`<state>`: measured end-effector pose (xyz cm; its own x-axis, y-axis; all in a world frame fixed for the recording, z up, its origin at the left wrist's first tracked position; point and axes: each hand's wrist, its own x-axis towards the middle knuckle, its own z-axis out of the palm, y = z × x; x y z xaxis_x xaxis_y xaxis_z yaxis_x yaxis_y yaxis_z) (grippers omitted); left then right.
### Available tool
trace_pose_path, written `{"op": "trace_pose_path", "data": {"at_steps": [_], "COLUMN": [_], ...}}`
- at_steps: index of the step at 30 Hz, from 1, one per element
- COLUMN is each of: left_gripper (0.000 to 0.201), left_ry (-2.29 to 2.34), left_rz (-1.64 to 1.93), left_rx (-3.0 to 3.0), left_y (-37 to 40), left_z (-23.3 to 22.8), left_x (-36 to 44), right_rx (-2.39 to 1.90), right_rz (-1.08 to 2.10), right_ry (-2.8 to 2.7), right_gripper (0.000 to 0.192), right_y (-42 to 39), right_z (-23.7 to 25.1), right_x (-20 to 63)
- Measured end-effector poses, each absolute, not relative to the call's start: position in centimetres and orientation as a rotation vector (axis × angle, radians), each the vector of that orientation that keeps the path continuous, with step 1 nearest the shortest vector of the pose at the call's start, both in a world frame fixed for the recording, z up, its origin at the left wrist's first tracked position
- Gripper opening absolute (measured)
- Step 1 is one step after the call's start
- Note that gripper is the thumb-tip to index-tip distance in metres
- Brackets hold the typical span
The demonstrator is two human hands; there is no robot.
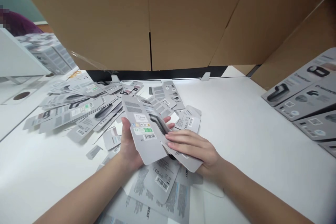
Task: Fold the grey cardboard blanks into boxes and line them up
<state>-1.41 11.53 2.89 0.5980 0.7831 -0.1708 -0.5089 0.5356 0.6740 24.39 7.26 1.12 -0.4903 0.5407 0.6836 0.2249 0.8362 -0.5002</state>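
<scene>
Grey card between both hands, long axis up-left

Matt grey printed cardboard cards; smooth white table; brown corrugated cardboard wall

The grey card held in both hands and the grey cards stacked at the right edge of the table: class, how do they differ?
The held card is lifted off the table between the left hand and right hand; the stacked cards lie untouched. The held card shows a barcode and text panels; the stacked cards show a dark product picture. The held card is single; the stacked cards overlap. Both are grey printed packaging cards.
</scene>
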Motion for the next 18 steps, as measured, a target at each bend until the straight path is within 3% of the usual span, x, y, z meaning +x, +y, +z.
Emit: {"op": "trace_pose_path", "data": {"at_steps": [2,4,5,9,12,14,17,18], "left_gripper": [0.11,0.099,0.097,0.098,0.1,0.1,0.093,0.091], "left_ry": [0.52,0.538,0.546,0.574,0.583,0.571,0.544,0.541], "left_rz": [0.867,0.906,0.923,0.994,1.019,1.03,1.033,1.023], "left_rx": [0.614,0.611,0.614,0.652,0.659,0.644,0.615,0.61], "left_y": [11.6,11.6,11.7,11.9,12.1,12.1,12.2,12.1], "left_z": [3.1,3.4,3.5,3.4,3.1,3.0,2.9,2.9], "left_x": [-1.4,-1.2,-1.0,-0.7,-0.8,-0.9,-1.0,-1.0], "right_rx": [-0.661,-0.86,-0.973,-1.215,-1.198,-1.092,-0.85,-0.802], "right_rz": [0.363,0.321,0.322,0.394,0.363,0.327,0.408,0.498], "right_ry": [-2.005,-1.82,-1.711,-1.471,-1.453,-1.524,-1.759,-1.842], "right_gripper": [0.046,0.018,0.016,0.051,0.057,0.05,0.02,0.021], "right_y": [7.1,7.0,6.9,6.9,6.8,6.7,6.6,6.5], "right_z": [1.2,1.2,1.2,1.1,1.0,0.8,0.3,0.1], "right_x": [24.3,24.3,24.3,24.4,24.4,24.4,24.3,24.3]}}
